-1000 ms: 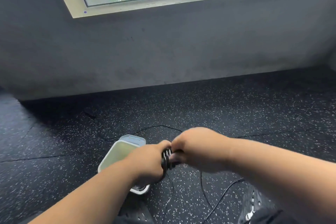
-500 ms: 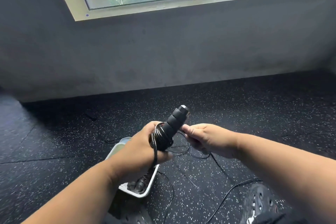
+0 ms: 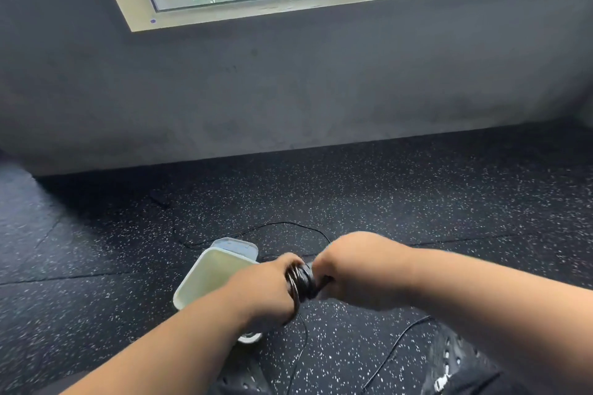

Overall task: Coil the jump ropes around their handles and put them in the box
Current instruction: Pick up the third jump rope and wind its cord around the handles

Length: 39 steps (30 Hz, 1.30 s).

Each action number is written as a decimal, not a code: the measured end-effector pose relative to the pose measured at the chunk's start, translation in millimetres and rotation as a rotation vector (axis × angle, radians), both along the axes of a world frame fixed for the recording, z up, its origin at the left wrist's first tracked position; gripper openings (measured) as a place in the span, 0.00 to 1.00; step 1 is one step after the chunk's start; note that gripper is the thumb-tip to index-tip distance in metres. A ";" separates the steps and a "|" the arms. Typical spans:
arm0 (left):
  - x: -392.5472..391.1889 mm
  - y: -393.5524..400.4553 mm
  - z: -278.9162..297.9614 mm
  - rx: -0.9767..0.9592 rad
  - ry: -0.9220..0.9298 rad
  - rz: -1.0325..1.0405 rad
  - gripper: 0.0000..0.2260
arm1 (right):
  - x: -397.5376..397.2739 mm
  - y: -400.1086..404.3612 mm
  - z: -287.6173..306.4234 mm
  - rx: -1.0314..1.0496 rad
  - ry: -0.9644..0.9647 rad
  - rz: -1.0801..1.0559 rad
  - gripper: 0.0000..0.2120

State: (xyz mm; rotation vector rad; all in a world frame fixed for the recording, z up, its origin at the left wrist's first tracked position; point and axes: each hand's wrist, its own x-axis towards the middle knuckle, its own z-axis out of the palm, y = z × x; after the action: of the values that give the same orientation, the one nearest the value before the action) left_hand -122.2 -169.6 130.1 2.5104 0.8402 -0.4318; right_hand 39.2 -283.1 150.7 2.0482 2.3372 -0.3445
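Note:
My left hand [image 3: 268, 290] grips the black jump rope handles [image 3: 301, 280], which have several turns of thin black rope wound round them. My right hand [image 3: 359, 269] sits right against the handles' other end and holds the rope there; its fingers are hidden from view. Loose black rope [image 3: 393, 345] trails down from the hands onto the floor and loops out past them [image 3: 288, 224]. A white plastic box [image 3: 195, 279] with a pale inside stands on the floor just left of my hands, partly hidden behind my left forearm.
The floor is black speckled rubber matting [image 3: 417, 202]. A grey wall [image 3: 288, 90] with a window rises beyond it. The box's clear lid [image 3: 237, 246] lies behind the box. My dark shoes [image 3: 455, 362] show at the bottom edge.
Half a second ago the handles pointed up with my right hand apart, pulling rope. Now the handles lie level and my right hand has come over against them, adding a turn.

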 end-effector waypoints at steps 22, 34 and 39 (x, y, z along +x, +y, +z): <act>-3.1 15.5 20.5 -1.100 -0.555 0.649 0.12 | 0.1 -1.9 -31.7 -0.131 0.360 -0.312 0.17; -11.6 25.7 14.8 -0.651 -0.280 0.560 0.29 | -9.2 -15.7 -27.3 -0.056 0.046 -0.095 0.10; -8.7 5.7 -3.3 -0.293 0.000 0.124 0.27 | -16.8 -10.2 1.3 0.020 -0.069 0.137 0.10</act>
State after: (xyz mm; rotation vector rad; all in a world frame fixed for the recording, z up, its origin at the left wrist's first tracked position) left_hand -130.9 -163.9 126.8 2.1777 0.8596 -0.4763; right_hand 22.4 -293.3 152.0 1.8626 2.4324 -0.2433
